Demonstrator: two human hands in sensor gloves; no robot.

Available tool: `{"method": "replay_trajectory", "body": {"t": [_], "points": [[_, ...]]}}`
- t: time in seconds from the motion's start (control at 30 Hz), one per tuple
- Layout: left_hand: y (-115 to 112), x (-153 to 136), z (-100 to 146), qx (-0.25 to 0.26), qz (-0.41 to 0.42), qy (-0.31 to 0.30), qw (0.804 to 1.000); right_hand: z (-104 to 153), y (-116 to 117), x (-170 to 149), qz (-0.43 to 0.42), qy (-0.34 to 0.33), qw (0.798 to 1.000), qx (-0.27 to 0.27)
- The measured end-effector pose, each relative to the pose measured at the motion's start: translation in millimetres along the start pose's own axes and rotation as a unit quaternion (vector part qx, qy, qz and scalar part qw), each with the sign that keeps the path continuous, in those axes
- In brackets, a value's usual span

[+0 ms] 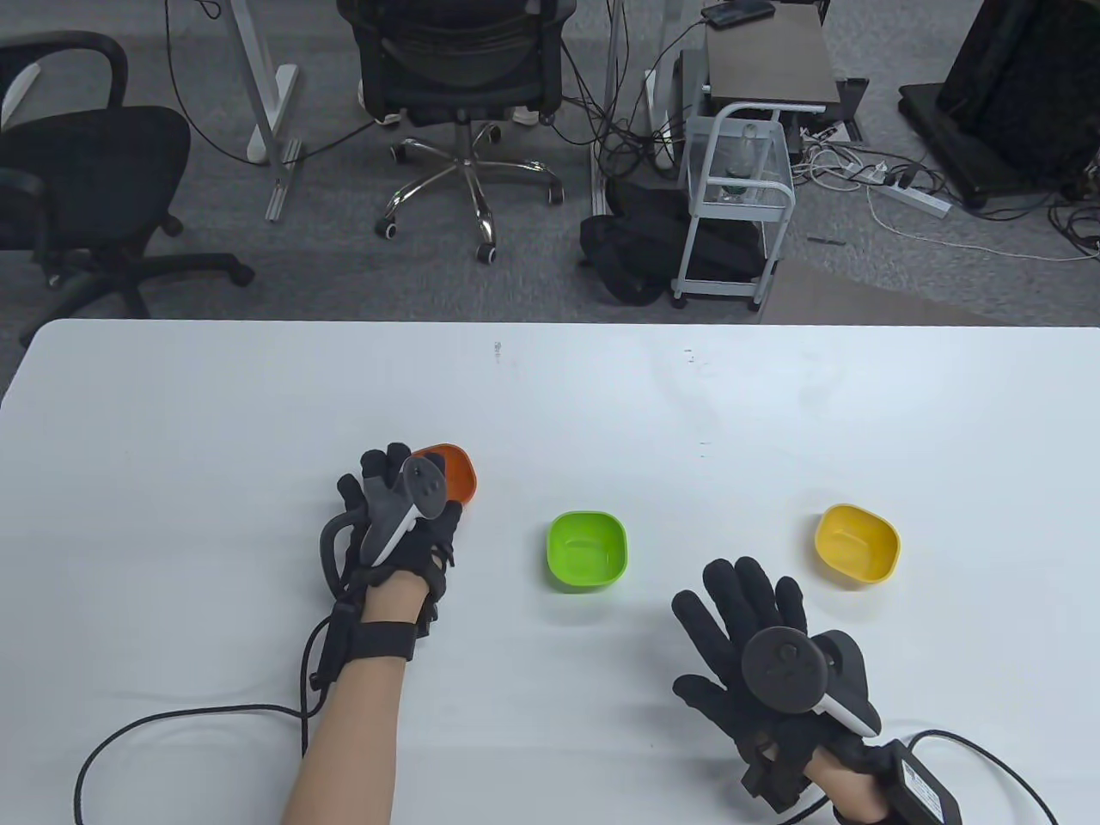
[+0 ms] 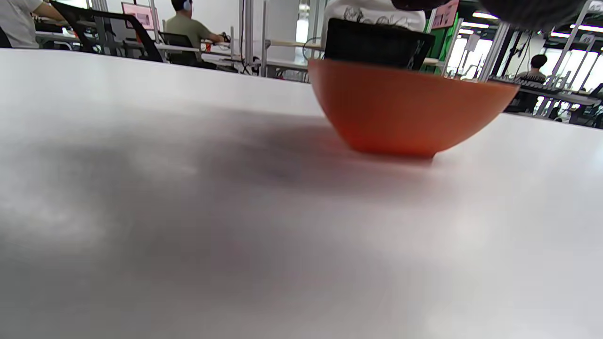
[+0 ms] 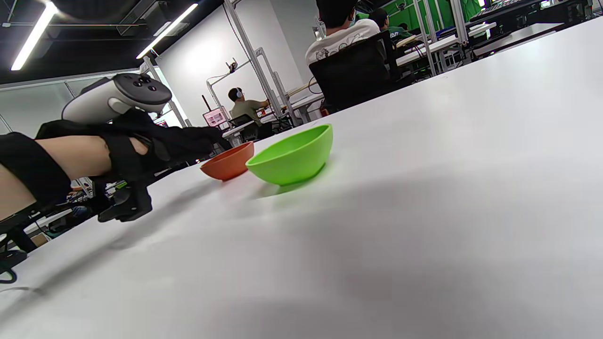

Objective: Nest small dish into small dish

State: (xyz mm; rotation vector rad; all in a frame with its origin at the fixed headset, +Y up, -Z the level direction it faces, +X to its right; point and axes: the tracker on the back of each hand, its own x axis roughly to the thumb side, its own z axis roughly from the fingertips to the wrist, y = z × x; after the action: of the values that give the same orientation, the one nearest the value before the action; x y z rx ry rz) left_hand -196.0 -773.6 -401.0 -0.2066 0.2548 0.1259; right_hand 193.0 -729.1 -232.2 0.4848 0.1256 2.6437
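Observation:
An orange small dish (image 1: pixel 458 473) stands on the white table (image 1: pixel 215 412), partly hidden under my left hand (image 1: pixel 397 468). The left hand reaches over its near rim; in the left wrist view the dish (image 2: pixel 410 108) rests on the table and the fingertips (image 2: pixel 527 8) hang just above it. The right wrist view shows the left hand (image 3: pixel 179 141) stretched to the orange dish (image 3: pixel 228 162), fingers fairly straight. A green small dish (image 1: pixel 587 550) sits to its right, also in the right wrist view (image 3: pixel 294 157). My right hand (image 1: pixel 730 619) lies flat, fingers spread, holding nothing.
A yellow small dish (image 1: pixel 857 544) stands at the right, just beyond the right hand. Glove cables (image 1: pixel 172 722) trail over the table's front part. Office chairs and a small cart (image 1: pixel 735 198) stand on the floor past the far edge.

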Motion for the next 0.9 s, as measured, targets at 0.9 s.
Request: {"method": "replay_trajectory", "body": {"t": [0.9], "points": [[-22.8, 3.2, -10.8, -0.028, -0.016, 0.014, 0.999, -0.2, -0.4, 0.2, 0.003, 0.002, 1.000, 0.004]]}}
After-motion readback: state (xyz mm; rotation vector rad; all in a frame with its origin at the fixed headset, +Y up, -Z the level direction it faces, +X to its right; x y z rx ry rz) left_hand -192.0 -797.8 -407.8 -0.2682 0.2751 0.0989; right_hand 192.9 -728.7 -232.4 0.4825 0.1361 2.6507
